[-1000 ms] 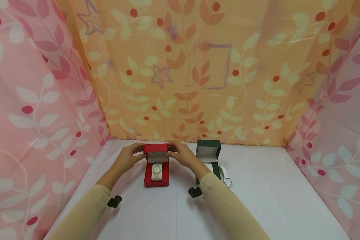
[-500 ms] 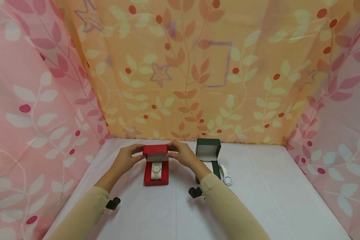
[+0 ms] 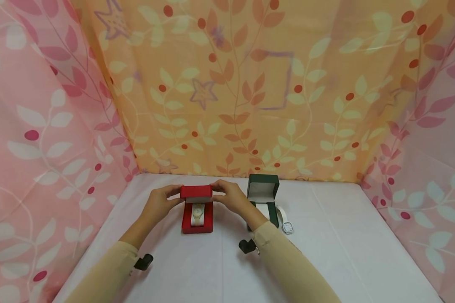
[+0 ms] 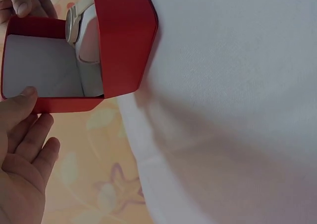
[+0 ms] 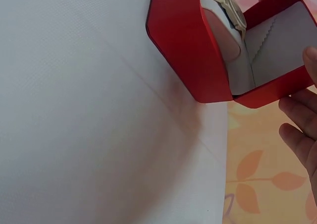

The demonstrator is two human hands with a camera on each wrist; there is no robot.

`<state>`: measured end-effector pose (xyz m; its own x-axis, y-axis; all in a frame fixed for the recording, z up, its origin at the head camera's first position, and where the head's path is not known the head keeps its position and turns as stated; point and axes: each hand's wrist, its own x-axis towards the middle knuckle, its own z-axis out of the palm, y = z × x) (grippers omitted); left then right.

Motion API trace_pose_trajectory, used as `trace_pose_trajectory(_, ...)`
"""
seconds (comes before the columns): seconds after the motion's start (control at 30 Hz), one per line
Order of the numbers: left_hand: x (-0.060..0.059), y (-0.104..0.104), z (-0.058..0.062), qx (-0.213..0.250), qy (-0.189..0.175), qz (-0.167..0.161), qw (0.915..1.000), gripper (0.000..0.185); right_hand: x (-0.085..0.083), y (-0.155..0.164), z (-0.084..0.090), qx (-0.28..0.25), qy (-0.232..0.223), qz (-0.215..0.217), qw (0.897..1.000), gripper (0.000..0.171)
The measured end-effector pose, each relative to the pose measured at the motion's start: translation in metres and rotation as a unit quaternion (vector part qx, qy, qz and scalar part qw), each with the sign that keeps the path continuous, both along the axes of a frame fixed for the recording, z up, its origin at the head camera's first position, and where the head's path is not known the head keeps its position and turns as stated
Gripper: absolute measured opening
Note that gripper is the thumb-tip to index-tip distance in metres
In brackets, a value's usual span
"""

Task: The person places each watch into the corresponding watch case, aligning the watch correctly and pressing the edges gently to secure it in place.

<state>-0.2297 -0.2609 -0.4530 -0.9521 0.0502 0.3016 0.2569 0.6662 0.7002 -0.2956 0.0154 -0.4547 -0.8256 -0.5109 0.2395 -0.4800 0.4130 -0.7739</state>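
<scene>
I see left hand (image 3: pixel 160 203) and right hand (image 3: pixel 227 197) pinching the hinged red watch box's lid (image 3: pixel 196 192), frame centre; wrist views alone show its white lining (image 4: pixel 42 68).

Watch boxes: I count two, one red box (image 3: pixel 197 210) at left, one green box (image 3: pixel 263 198) at right.
Watches: two, a gold watch (image 3: pixel 197 213) in the red, a white watch (image 3: pixel 286 221) beside the green.
Hands: two, left hand (image 3: pixel 160 203), right hand (image 3: pixel 229 196).
</scene>
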Motion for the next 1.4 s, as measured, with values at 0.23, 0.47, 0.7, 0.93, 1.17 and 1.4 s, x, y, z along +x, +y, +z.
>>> trace_pose_trajectory(0.23, 0.006, -0.002, -0.001, 0.011, -0.016, -0.011, 0.9998, 0.057, 0.004, -0.001, -0.002, -0.003, 0.004, 0.0, 1.0, 0.041)
trace_pose_trajectory(0.47, 0.011, -0.003, -0.001, 0.05, -0.023, -0.023, 0.9982, 0.061, 0.006, -0.002, -0.004, 0.0, 0.009, -0.009, 1.0, 0.043)
trace_pose_trajectory(0.7, 0.012, -0.003, -0.003, 0.087, -0.034, -0.02, 0.9954, 0.061, 0.011, -0.002, -0.004, 0.008, 0.005, -0.012, 1.0, 0.047)
trace_pose_trajectory(0.93, 0.013, -0.005, -0.008, 0.104, -0.039, -0.017, 0.9936, 0.064, 0.013, 0.001, -0.003, 0.019, 0.003, -0.003, 1.0, 0.054)
trace_pose_trajectory(1.17, 0.014, -0.003, -0.008, 0.123, -0.036, -0.02, 0.9915, 0.059, 0.014, 0.002, -0.002, 0.036, -0.005, -0.012, 0.999, 0.061)
trace_pose_trajectory(1.4, 0.016, 0.001, -0.009, 0.122, -0.039, -0.014, 0.9917, 0.056, 0.018, 0.002, 0.001, 0.05, -0.023, -0.02, 0.998, 0.063)
